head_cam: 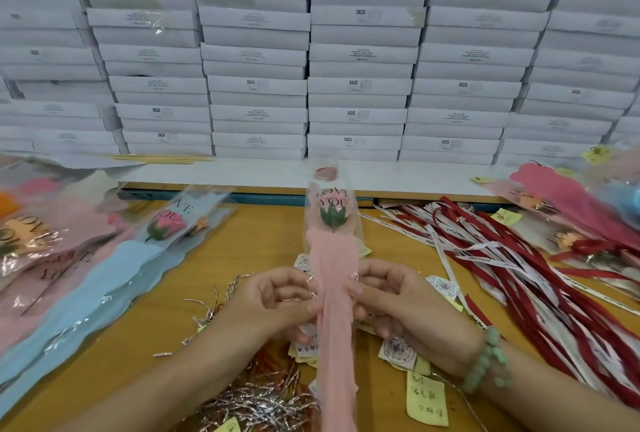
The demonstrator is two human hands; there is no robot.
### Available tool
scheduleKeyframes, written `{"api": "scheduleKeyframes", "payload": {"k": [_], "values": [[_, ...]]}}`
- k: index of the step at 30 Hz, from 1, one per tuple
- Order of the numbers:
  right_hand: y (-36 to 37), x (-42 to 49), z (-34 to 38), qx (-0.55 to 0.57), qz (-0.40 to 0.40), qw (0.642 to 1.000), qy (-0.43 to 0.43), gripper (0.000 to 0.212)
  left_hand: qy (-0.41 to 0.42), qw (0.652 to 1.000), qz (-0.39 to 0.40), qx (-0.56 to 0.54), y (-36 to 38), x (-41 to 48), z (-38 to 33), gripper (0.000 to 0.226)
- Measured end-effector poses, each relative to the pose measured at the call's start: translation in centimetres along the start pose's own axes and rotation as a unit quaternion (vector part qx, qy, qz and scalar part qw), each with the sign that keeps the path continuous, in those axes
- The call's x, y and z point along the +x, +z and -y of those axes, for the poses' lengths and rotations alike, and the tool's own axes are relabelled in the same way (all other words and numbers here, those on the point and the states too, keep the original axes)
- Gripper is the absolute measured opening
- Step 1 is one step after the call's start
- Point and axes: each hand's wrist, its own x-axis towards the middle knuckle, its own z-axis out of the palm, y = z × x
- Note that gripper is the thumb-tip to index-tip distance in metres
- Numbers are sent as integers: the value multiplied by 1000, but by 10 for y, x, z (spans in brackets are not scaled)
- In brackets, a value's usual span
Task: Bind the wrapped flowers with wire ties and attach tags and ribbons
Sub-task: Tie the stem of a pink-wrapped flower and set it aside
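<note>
Here the wrapped flower (331, 258) stands upright between both hands, left hand (273, 300) and right hand (398, 303) pinching its stem.

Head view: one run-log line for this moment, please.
phase: binding; left hand: grips pink wrapped flower mid-stem; right hand: grips same, opposite side; wire ties: heap below hands; ribbons: loose at right

"LOVE YOU" stands on the held flower's clear sleeve (333, 198); "SGS" marks the stacked white boxes (360, 12).
</note>
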Motion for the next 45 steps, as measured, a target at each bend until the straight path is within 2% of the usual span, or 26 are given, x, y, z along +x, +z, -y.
{"api": "scheduleKeyframes", "payload": {"k": [4, 9, 13, 20, 24, 28, 31, 33, 38, 43, 45], "values": [[-2, 1, 0, 47, 35, 998, 31, 53, 4, 999, 2, -45, -1, 0, 1, 28], [-4, 1, -1, 47, 67, 996, 39, 38, 7, 998, 15, -67, 1, -3, 2, 28], [-5, 0, -1, 31, 78, 996, 34, 34, 5, 997, 23, -73, 2, -3, 1, 22], [-2, -1, 2, 48, 104, 992, 51, 28, 11, 997, 37, -64, 0, -3, 3, 25], [0, -2, 1, 12, 83, 995, 58, 36, 19, 998, 44, -43, 0, -3, 4, 21], [1, -2, 0, -51, 75, 995, 42, 33, 3, 998, 49, -41, 2, -2, 2, 13], [3, -3, -1, -61, 77, 995, 25, 21, -8, 998, 45, -41, 2, -3, 1, 12], [3, -4, 0, -63, 75, 995, 24, 21, -11, 998, 45, -41, 3, -3, 0, 15], [2, -3, 1, -51, 76, 995, 45, 39, -8, 998, 58, -33, 2, -2, 1, 19], [4, -5, 3, -25, 81, 994, 68, 19, -2, 998, 60, -37, 3, -1, 1, 19], [5, -5, 5, -12, 80, 994, 73, 25, 4, 998, 56, -36, 5, -1, 1, 20]]}}
